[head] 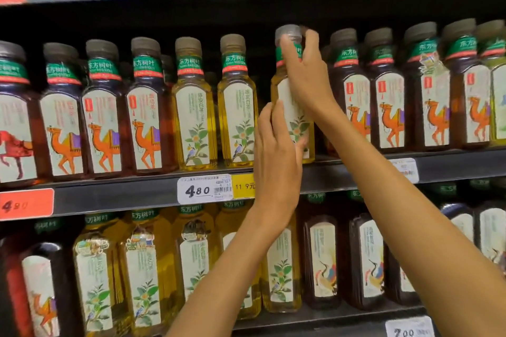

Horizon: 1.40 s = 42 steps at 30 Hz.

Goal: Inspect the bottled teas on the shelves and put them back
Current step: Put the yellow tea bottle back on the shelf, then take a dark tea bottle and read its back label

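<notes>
The middle shelf [115, 197] carries a row of upright bottled teas: dark camel-label bottles [149, 117] well left and just right of the fingers, and two yellow bottles [238, 115] just left of them. The handled yellow tea bottle [290, 107] stands upright in the gap between these, long axis vertical, base at or just above the shelf edge; contact cannot be confirmed. The right hand [306, 76] curls its fingers around the neck, below the cap [289, 33]. The left hand [276, 150] wraps the lower body from the left side. Both hands grip the bottle; the bottle lies directly between the fingers, the shelf slot directly behind it. The next move likely requires a straight push rearward, axis kept vertical.
</notes>
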Available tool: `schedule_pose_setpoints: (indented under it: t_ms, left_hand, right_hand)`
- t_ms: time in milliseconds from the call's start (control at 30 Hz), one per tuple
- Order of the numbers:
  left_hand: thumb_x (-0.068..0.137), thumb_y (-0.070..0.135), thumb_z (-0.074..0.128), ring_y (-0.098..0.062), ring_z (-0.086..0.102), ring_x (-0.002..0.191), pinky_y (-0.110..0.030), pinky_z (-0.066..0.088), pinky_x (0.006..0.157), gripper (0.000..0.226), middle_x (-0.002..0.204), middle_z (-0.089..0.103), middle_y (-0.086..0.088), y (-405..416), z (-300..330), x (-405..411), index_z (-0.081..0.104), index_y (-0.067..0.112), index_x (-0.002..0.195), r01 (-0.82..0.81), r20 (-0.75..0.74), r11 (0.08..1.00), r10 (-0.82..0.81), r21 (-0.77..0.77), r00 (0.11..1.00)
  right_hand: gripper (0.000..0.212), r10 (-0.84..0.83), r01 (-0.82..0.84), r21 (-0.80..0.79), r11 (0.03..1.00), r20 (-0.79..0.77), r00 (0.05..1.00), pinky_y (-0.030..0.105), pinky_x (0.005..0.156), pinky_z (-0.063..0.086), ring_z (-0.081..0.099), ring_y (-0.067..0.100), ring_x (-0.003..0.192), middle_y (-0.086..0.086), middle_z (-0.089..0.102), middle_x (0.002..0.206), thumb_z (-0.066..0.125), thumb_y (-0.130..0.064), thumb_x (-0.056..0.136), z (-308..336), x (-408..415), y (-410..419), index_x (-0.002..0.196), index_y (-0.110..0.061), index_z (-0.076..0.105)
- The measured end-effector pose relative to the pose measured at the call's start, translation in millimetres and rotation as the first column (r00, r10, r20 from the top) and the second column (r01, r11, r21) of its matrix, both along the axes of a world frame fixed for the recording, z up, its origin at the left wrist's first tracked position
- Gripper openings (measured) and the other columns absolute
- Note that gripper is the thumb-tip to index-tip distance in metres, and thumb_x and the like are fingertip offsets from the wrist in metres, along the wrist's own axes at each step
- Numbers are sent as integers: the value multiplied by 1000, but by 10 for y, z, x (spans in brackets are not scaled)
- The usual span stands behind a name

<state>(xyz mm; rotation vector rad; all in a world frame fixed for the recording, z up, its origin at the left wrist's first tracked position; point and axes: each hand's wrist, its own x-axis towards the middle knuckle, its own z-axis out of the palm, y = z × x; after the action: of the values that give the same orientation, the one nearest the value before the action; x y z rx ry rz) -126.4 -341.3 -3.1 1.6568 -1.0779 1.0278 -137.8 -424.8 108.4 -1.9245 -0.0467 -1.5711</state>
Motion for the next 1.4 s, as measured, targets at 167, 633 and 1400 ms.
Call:
schedule_pose_setpoints:
  t_ms: [167, 633, 1400]
  left_hand:
    - [96, 21, 55, -24, 24, 143, -29, 19, 116, 63, 153, 28, -14, -4, -107, 58, 23, 3, 148, -94, 15, 996, 94, 0, 995]
    - [92, 7, 59, -28, 33, 136, -36, 27, 112, 58, 148, 36, -14, 63, -160, 11, 34, 3, 144, -271, 12, 961, 271, 62, 963]
    - [97, 36, 48, -21, 25, 142, -31, 24, 115, 69, 154, 28, -11, -479, -83, -367, 16, 6, 150, 5, -81, 953, 21, 302, 996]
  right_hand:
    - [42, 206, -206, 82, 975, 15, 979, 40, 82, 54, 64, 18, 87, 3, 60, 103, 42, -23, 101, -225, 107, -63, 138, -12, 26]
    - [46, 199, -190, 74, 979, -150, 969, 48, 106, 39, 49, 26, 124, 15, 47, 136, 37, -28, 103, -387, 33, 49, 144, -10, 24]
    - [66, -687, 655, -313, 688, 10, 727, 38, 93, 35, 47, 31, 112, 18, 55, 122, 58, -52, 87, -330, -638, -724, 133, -5, 46]
